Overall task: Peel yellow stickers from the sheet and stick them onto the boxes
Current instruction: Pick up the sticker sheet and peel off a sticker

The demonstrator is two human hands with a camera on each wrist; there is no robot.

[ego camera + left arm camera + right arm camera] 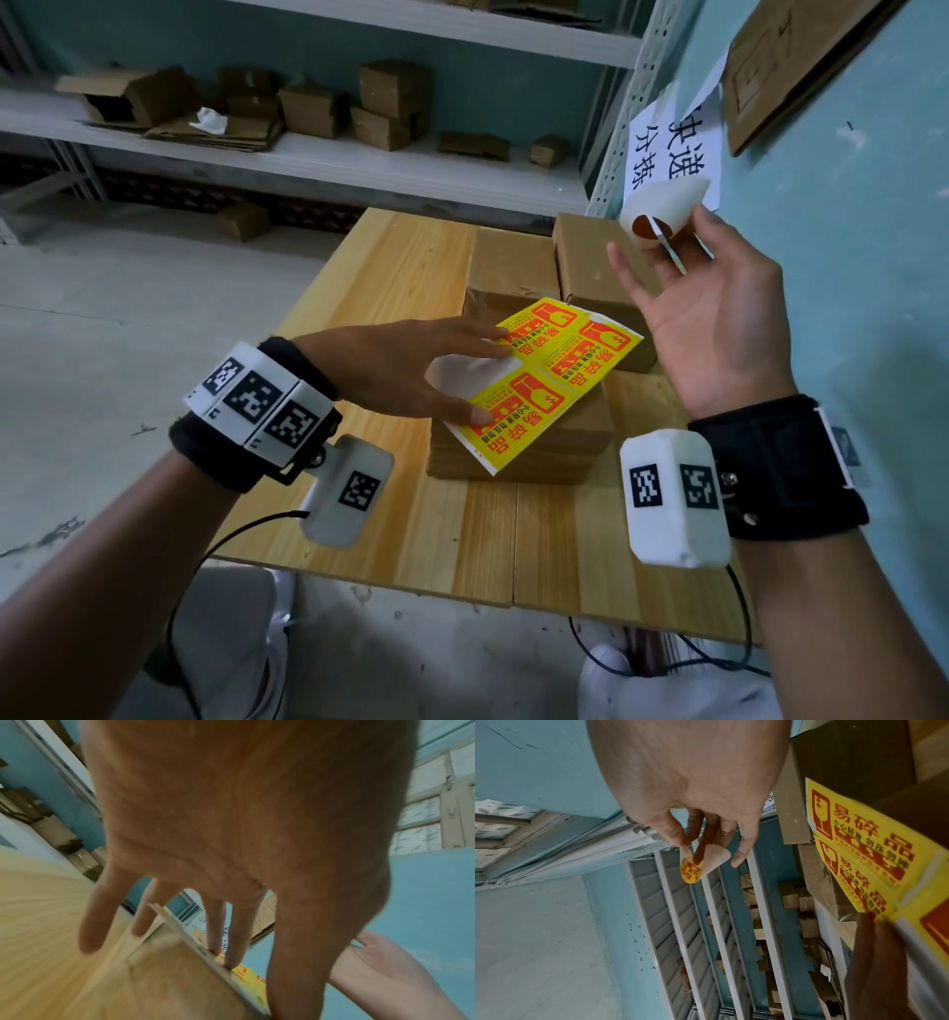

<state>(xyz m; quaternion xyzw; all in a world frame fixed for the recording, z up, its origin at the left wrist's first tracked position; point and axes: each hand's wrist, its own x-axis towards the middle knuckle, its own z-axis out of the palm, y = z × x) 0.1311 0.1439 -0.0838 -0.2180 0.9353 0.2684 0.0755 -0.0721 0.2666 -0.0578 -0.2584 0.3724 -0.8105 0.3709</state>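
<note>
The left hand (405,367) lies flat, fingers straight and spread, pressing the sticker sheet (552,383) down onto the nearest box (518,452). The sheet sits near the middle of the wooden table (390,519) and overhangs the box toward 3 o'clock. Three yellow stickers with red print remain on it; the slot at the sheet's 9 o'clock side, under the left fingers, is bare white backing. In the left wrist view the fingertips (232,962) rest on the sheet's edge above the box.

The right hand (719,318) is raised at 2 o'clock from the sheet, palm turned up, well clear of the table. Its thumb and fingertips pinch a peeled sticker (660,216), which curls so that its white back faces the head camera; the other fingers are loosely spread. The right wrist view shows the sticker's (695,868) yellow printed face.

Two more boxes stand at 12 o'clock from the sheet: one (506,259) touching the near box, another (590,267) just beside it at 1 o'clock. Shelves (318,159) with small cartons run along the far wall, and a paper sign (667,154) hangs at 1 o'clock.
</note>
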